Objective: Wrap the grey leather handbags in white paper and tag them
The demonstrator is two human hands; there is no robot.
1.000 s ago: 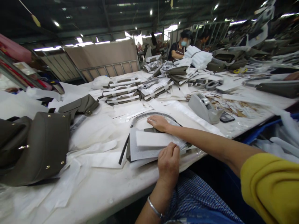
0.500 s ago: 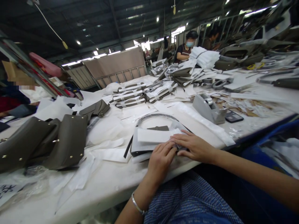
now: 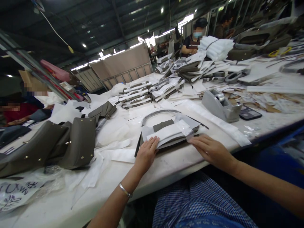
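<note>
A flat olive-grey handbag (image 3: pixel 159 126) lies on the table before me, a wrapped handle arching behind it. White foam sheet (image 3: pixel 167 134) covers much of its near side. My left hand (image 3: pixel 147 153) rests with extended fingers on the sheet's left end. At the right end, my right hand (image 3: pixel 210 150) has its fingers together on the edge of a translucent strip (image 3: pixel 186 128), which looks like tape. The strip lies across the white sheet. Part of the right thumb is hidden.
A grey tape dispenser (image 3: pixel 219 106) and a dark phone-like device (image 3: pixel 250 112) stand to the right. Olive bags (image 3: pixel 79 142) lie at left, wrapped bags (image 3: pixel 137 95) behind. A masked co-worker (image 3: pixel 190 44) is across the table (image 3: pixel 95 199); paper scraps lie at right.
My hands have parted: the left moved left to the sheet's end, the right moved right to the bag's right end. The translucent strip across the sheet is now exposed. The view shifted slightly.
</note>
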